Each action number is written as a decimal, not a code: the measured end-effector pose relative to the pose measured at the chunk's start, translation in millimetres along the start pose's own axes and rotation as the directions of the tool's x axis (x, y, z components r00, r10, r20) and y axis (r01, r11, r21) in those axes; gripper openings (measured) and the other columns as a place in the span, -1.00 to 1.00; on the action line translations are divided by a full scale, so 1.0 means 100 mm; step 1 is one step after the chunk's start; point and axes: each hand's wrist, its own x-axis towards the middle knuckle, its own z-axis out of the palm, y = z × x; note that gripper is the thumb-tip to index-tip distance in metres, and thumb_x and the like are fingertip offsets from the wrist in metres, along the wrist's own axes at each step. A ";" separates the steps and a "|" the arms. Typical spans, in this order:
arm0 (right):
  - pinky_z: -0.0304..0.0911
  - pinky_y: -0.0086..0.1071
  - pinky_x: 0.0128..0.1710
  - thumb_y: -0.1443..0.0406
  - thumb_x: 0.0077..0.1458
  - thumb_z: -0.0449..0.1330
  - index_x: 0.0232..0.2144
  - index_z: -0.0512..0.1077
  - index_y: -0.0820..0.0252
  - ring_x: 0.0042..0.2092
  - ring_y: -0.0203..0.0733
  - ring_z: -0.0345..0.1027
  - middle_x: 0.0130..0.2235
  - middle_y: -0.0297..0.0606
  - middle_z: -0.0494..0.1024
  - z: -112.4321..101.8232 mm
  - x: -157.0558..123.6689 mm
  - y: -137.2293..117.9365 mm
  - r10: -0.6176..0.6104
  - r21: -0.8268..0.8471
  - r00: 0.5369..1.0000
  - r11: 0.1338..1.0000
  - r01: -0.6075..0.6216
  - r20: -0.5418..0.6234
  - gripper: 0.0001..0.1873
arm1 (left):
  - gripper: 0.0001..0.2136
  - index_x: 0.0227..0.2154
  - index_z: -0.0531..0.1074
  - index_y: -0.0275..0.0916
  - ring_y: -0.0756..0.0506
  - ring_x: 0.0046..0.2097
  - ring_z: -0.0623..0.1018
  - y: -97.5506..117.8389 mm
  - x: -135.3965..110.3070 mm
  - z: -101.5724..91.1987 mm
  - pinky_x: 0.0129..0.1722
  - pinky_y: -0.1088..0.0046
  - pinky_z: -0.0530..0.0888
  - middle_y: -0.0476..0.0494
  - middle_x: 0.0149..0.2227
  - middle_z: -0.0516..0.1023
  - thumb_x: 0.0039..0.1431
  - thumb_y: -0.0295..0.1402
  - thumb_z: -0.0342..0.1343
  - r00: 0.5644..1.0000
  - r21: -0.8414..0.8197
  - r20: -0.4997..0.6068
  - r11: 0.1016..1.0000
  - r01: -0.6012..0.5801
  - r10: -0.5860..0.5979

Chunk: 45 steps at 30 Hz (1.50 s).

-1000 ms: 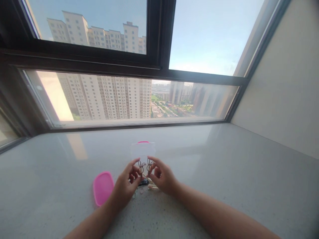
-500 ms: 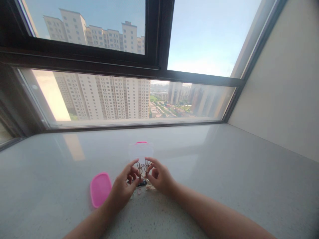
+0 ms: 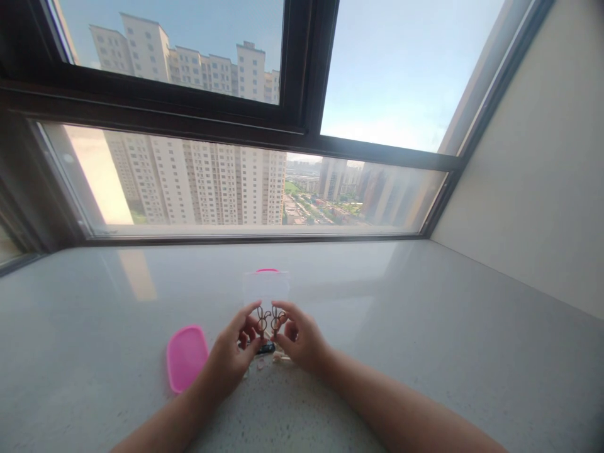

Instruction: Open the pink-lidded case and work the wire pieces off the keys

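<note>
Between thumb and fingertip of my left hand [image 3: 230, 347] is a small brown looped ornament [image 3: 262, 324], upright, with a round ring below and ear-like loops above. My right hand [image 3: 306, 338] pinches a second brown looped ornament [image 3: 275, 325] of similar shape, turned more edge-on. The two pieces face each other with a narrow gap between them, held just above the countertop. Under my hands lie a dark, shiny small item [image 3: 267, 347] and pale stick-like pieces [image 3: 281, 357], partly hidden by my fingers. Their exact kinds cannot be made out.
A pink plastic lid [image 3: 187, 358] lies left of my left forearm. Behind my hands stands a clear container [image 3: 267, 286] with a pink edge. The speckled countertop [image 3: 425, 352] runs back to a dark-framed window [image 3: 302, 141], with a white wall [image 3: 533, 163] on the right.
The view has shifted slightly. My hands hold the same two ornaments, which are now a little closer together.
</note>
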 end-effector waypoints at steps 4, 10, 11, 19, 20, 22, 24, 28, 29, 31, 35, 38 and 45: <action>0.00 -0.63 -0.65 0.45 -0.10 0.16 0.07 0.20 0.04 -0.61 -0.51 0.09 -0.34 -0.38 0.45 -0.01 0.00 -0.02 0.006 0.005 1.000 1.000 -0.006 0.001 -0.36 | -0.52 0.11 0.18 -0.15 -0.02 -0.39 0.42 -0.01 -0.01 0.00 -0.40 0.46 0.37 -0.01 -0.35 0.42 0.10 -0.42 0.06 1.000 0.004 0.008 1.000 0.005 -0.005; 0.02 -0.62 -0.64 0.40 -0.10 0.22 0.07 0.22 0.04 -0.61 -0.51 0.09 -0.34 -0.38 0.44 -0.03 -0.01 -0.06 0.019 0.016 1.000 1.000 -0.019 0.021 -0.37 | -0.53 0.09 0.17 -0.17 -0.02 -0.40 0.43 0.07 0.00 0.01 -0.42 0.46 0.36 -0.01 -0.35 0.42 0.09 -0.43 0.05 1.000 -0.012 0.015 1.000 0.019 -0.019; 0.02 -0.62 -0.64 0.40 -0.09 0.23 0.07 0.22 0.05 -0.61 -0.50 0.09 -0.34 -0.38 0.44 -0.03 -0.01 -0.06 0.022 0.015 1.000 1.000 -0.022 0.023 -0.37 | -0.53 0.09 0.17 -0.17 -0.02 -0.40 0.43 0.07 0.00 0.01 -0.42 0.46 0.36 -0.01 -0.35 0.42 0.09 -0.43 0.05 1.000 -0.017 0.020 1.000 0.022 -0.022; 0.01 -0.61 -0.64 0.39 -0.10 0.24 0.05 0.23 0.07 -0.62 -0.51 0.08 -0.34 -0.37 0.46 -0.04 -0.01 -0.05 0.036 -0.003 0.999 0.999 -0.036 0.014 -0.39 | -0.51 0.11 0.14 -0.16 0.00 -0.40 0.42 0.00 0.00 0.02 -0.42 0.47 0.35 -0.02 -0.33 0.41 0.09 -0.47 0.03 1.000 -0.023 0.021 1.000 0.017 -0.016; 0.01 -0.61 -0.64 0.39 -0.10 0.24 0.05 0.23 0.07 -0.62 -0.51 0.08 -0.34 -0.37 0.46 -0.04 0.00 -0.06 0.041 -0.004 0.999 0.999 -0.041 0.011 -0.39 | -0.51 0.11 0.15 -0.16 0.00 -0.40 0.42 0.00 0.00 0.02 -0.42 0.47 0.36 -0.02 -0.34 0.41 0.09 -0.47 0.03 1.000 -0.023 0.020 1.000 0.015 -0.014; 0.01 -0.61 -0.65 0.39 -0.10 0.24 0.04 0.23 0.07 -0.62 -0.51 0.08 -0.33 -0.37 0.45 -0.04 0.00 -0.05 0.047 -0.002 0.999 0.999 -0.047 0.006 -0.39 | -0.52 0.10 0.16 -0.17 0.00 -0.40 0.43 0.00 0.00 0.02 -0.42 0.47 0.36 -0.02 -0.34 0.42 0.09 -0.47 0.04 1.000 -0.021 0.019 1.000 0.010 -0.010; 0.00 -0.61 -0.65 0.40 -0.11 0.24 0.04 0.22 0.06 -0.62 -0.51 0.08 -0.33 -0.37 0.45 -0.03 0.00 -0.05 0.048 0.004 0.999 0.999 -0.048 0.005 -0.39 | -0.52 0.10 0.17 -0.17 0.00 -0.40 0.43 0.01 0.00 0.02 -0.42 0.47 0.36 -0.01 -0.35 0.42 0.08 -0.46 0.04 1.000 -0.019 0.011 1.000 0.008 -0.008; -0.01 -0.61 -0.65 0.42 -0.14 0.24 0.01 0.22 0.07 -0.62 -0.51 0.07 -0.34 -0.40 0.42 -0.03 -0.01 -0.02 0.056 0.015 0.998 0.998 -0.056 0.006 -0.38 | -0.53 0.08 0.19 -0.18 0.00 -0.42 0.43 0.05 0.00 0.02 -0.45 0.48 0.37 -0.01 -0.36 0.42 0.07 -0.45 0.05 1.000 -0.027 0.000 1.000 0.013 -0.013; -0.02 -0.61 -0.65 0.42 -0.14 0.24 0.01 0.22 0.07 -0.62 -0.51 0.07 -0.34 -0.40 0.41 -0.02 -0.01 -0.01 0.057 0.018 0.998 0.998 -0.057 0.006 -0.39 | -0.54 0.07 0.20 -0.18 0.00 -0.42 0.42 0.05 0.00 0.02 -0.45 0.48 0.37 -0.01 -0.36 0.42 0.07 -0.45 0.05 1.000 -0.029 -0.002 0.999 0.015 -0.015; -0.03 -0.61 -0.66 0.43 -0.15 0.24 0.00 0.22 0.06 -0.62 -0.52 0.07 -0.33 -0.41 0.40 -0.02 -0.01 0.00 0.055 0.028 0.998 0.998 -0.055 0.006 -0.39 | -0.54 0.07 0.20 -0.18 0.00 -0.42 0.42 0.06 0.00 0.02 -0.45 0.48 0.37 -0.01 -0.36 0.43 0.06 -0.45 0.06 1.000 -0.032 -0.003 0.999 0.017 -0.017; -0.04 -0.62 -0.66 0.44 -0.15 0.23 -0.01 0.22 0.05 -0.62 -0.52 0.07 -0.32 -0.40 0.40 -0.02 0.00 0.00 0.054 0.045 0.999 0.998 -0.054 0.005 -0.39 | -0.54 0.07 0.20 -0.17 0.00 -0.42 0.42 0.06 0.00 0.02 -0.45 0.48 0.37 -0.01 -0.36 0.43 0.07 -0.45 0.06 1.000 -0.032 0.006 0.999 0.019 -0.018; -0.03 -0.62 -0.66 0.43 -0.16 0.26 -0.02 0.24 0.06 -0.62 -0.52 0.06 -0.33 -0.40 0.41 -0.03 0.01 -0.02 0.063 0.053 0.998 0.997 -0.063 0.000 -0.40 | -0.53 0.08 0.18 -0.18 -0.01 -0.41 0.43 0.04 0.01 0.01 -0.44 0.48 0.36 -0.01 -0.36 0.42 0.08 -0.45 0.05 1.000 -0.020 0.011 1.000 0.018 -0.018; -0.03 -0.63 -0.65 0.41 -0.15 0.28 -0.01 0.25 0.08 -0.61 -0.53 0.05 -0.34 -0.40 0.43 -0.03 0.02 -0.01 0.075 0.075 0.997 0.994 -0.075 0.010 -0.40 | -0.53 0.10 0.15 -0.15 0.00 -0.41 0.41 0.01 0.01 0.01 -0.44 0.49 0.35 0.00 -0.34 0.41 0.10 -0.45 0.04 0.999 -0.003 0.023 1.000 0.024 -0.024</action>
